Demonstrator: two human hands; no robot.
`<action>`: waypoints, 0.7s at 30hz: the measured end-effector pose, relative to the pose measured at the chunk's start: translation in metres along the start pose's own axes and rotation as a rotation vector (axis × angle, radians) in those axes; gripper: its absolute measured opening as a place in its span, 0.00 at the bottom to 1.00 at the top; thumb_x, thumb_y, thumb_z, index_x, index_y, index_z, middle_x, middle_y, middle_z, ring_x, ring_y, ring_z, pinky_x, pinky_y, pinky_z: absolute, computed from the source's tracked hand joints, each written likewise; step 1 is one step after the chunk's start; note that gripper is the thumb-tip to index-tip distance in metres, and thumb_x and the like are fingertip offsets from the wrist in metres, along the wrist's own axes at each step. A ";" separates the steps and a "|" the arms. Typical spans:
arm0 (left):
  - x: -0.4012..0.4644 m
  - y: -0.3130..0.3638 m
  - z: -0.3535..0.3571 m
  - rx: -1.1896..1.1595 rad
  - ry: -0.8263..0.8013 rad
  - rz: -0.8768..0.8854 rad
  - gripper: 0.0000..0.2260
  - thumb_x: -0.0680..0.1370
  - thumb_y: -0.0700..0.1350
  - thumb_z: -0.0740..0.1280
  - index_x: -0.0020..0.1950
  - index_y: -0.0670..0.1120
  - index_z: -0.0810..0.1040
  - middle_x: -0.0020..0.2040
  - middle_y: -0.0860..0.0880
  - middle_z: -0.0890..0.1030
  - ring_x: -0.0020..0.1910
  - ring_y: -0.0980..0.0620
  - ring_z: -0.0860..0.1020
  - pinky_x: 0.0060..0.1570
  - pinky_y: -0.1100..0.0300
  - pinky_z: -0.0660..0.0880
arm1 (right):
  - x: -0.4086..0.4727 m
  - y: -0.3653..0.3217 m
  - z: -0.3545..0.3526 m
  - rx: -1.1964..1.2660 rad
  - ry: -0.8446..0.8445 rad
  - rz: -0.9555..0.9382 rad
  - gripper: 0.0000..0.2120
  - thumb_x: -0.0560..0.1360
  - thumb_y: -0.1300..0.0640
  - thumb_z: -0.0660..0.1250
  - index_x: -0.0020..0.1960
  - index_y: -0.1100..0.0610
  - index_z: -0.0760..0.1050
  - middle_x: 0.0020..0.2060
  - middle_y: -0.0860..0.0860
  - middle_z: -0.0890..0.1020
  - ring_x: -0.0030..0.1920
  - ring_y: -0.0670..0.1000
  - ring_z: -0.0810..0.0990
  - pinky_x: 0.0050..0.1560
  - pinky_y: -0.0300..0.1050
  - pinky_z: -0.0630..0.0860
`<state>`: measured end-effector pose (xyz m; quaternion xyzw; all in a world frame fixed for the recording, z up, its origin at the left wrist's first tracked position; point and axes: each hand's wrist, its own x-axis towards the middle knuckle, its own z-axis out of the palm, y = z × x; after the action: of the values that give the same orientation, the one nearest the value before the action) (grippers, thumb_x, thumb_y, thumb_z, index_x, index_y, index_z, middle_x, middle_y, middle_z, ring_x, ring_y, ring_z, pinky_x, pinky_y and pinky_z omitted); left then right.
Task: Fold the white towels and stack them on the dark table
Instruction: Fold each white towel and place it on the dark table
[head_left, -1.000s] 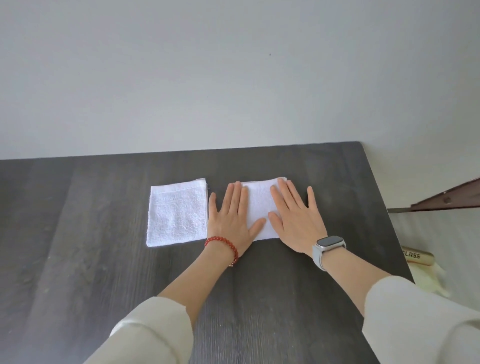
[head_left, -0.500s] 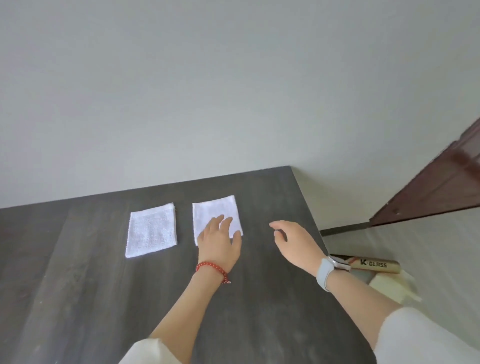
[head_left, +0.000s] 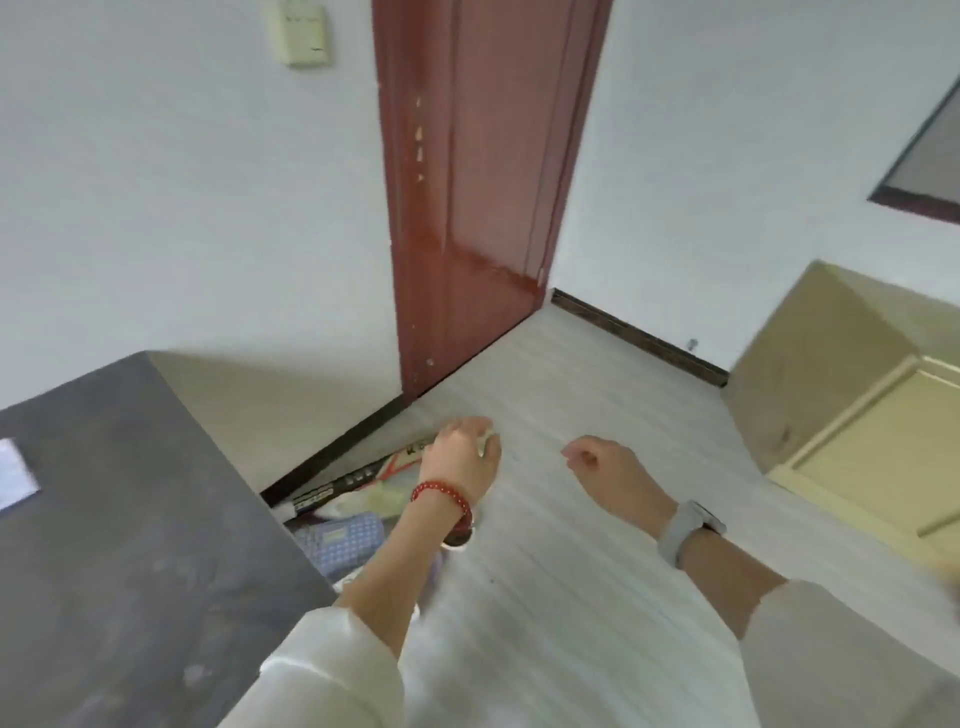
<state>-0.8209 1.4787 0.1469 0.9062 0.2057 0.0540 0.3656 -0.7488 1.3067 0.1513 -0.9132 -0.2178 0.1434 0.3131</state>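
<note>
Dark grey wood-grain laminate fills the lower left of our head view: this is the desk (head_left: 130, 519), seen at its right-hand corner. At the far left edge of the frame a sliver of a folded white terry towel (head_left: 15, 475) lies flat on the desk, mostly cut off by the frame; we cannot tell whether a second towel lies beyond it.

Both of our hands are out over the pale grey plank floor (head_left: 571, 597), well apart from the desk and the towel. Our left hand (head_left: 462, 457), with a red bead bracelet (head_left: 441, 499) at the wrist, hangs palm down with the fingers curled loosely downward, and it grips nothing that we can see. Our right hand (head_left: 608, 473), with a grey-strapped wristwatch (head_left: 685, 530) on the wrist, is loosely curled with the fingers bent inward, and it too is empty. White sleeves cover both forearms near the bottom of the frame.

Beside the desk, on the floor against the dark skirting, lies a blurred clutter: a blue dotted pouch (head_left: 343, 535) and a long dark tube with lettering (head_left: 337, 483). A reddish-brown wooden door (head_left: 478, 182) stands in the white wall ahead, a cream wall box (head_left: 301, 31) up to its left, and a pale yellow cabinet (head_left: 857, 415) sits at the right.
</note>
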 end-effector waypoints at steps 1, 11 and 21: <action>0.000 0.032 0.024 -0.004 -0.045 0.057 0.14 0.78 0.46 0.60 0.63 0.45 0.74 0.60 0.45 0.77 0.59 0.45 0.75 0.58 0.56 0.70 | -0.017 0.029 -0.025 0.014 0.040 0.058 0.11 0.78 0.61 0.58 0.54 0.59 0.77 0.49 0.56 0.82 0.49 0.59 0.80 0.50 0.47 0.74; 0.008 0.259 0.238 -0.032 -0.436 0.505 0.13 0.79 0.46 0.59 0.62 0.46 0.74 0.60 0.49 0.76 0.58 0.52 0.74 0.60 0.60 0.69 | -0.132 0.256 -0.190 0.222 0.491 0.575 0.10 0.78 0.61 0.57 0.52 0.56 0.76 0.43 0.50 0.80 0.45 0.55 0.80 0.43 0.43 0.74; 0.120 0.485 0.414 -0.058 -0.552 0.742 0.12 0.79 0.44 0.59 0.60 0.44 0.76 0.57 0.47 0.77 0.57 0.52 0.75 0.55 0.61 0.70 | -0.098 0.438 -0.371 0.297 0.749 0.742 0.10 0.77 0.62 0.57 0.51 0.57 0.77 0.40 0.49 0.80 0.43 0.53 0.79 0.45 0.44 0.74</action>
<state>-0.4476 0.9488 0.1722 0.8885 -0.2391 -0.0562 0.3877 -0.5513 0.7593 0.1693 -0.8634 0.2678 -0.0617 0.4232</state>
